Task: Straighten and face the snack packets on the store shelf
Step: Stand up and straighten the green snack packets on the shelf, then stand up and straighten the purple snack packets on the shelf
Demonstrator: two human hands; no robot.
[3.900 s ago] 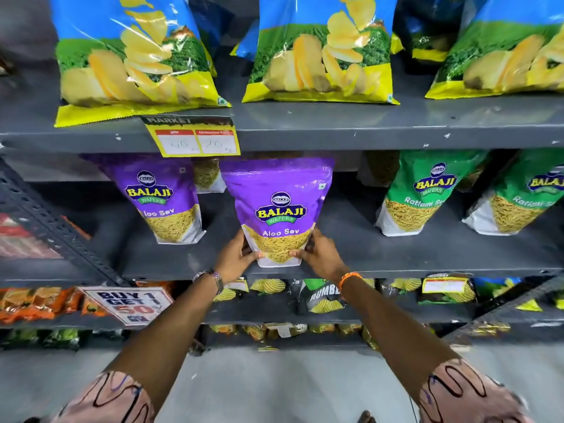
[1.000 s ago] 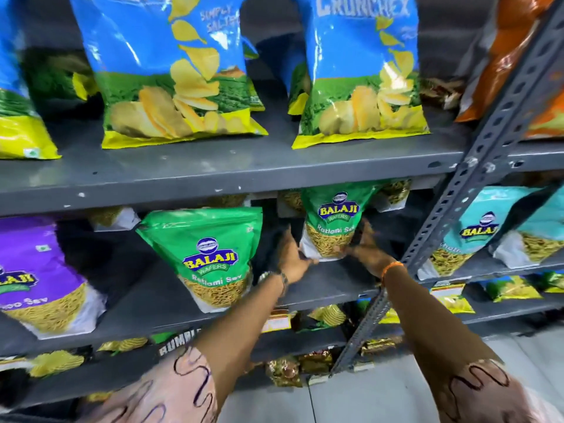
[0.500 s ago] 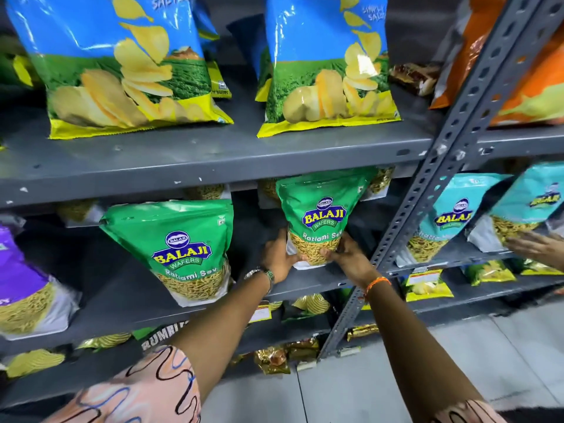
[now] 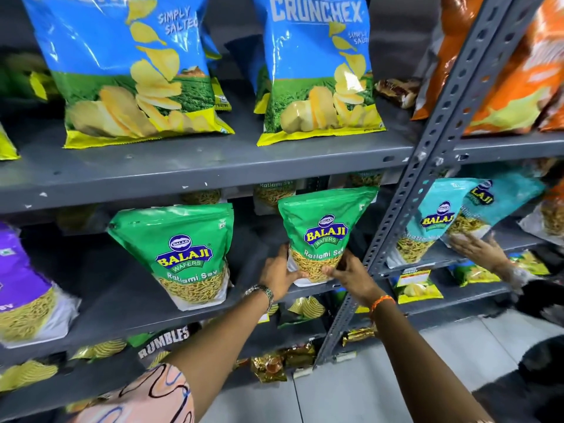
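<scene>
A green Balaji Ratlami Sev packet [image 4: 323,230] stands upright at the front edge of the grey middle shelf [image 4: 128,312], label facing me. My left hand [image 4: 279,274] grips its lower left corner and my right hand [image 4: 351,274] grips its lower right corner. A second green Ratlami Sev packet [image 4: 183,254] stands to its left, tilted slightly. A purple Balaji packet [image 4: 21,288] shows at the far left edge. More green packets sit half hidden behind, under the upper shelf.
Blue Crunchex chip bags [image 4: 131,71] [image 4: 317,68] fill the upper shelf. A slotted grey upright post [image 4: 427,178] runs diagonally just right of my hands. Beyond it, another person's hand [image 4: 476,248] touches a teal Balaji packet [image 4: 433,221]. Small packets line the lower shelves.
Both hands moved from the purple packet rightward to this green packet and closed on its bottom corners. It now stands a little further forward. The other person's hand has come further in.
</scene>
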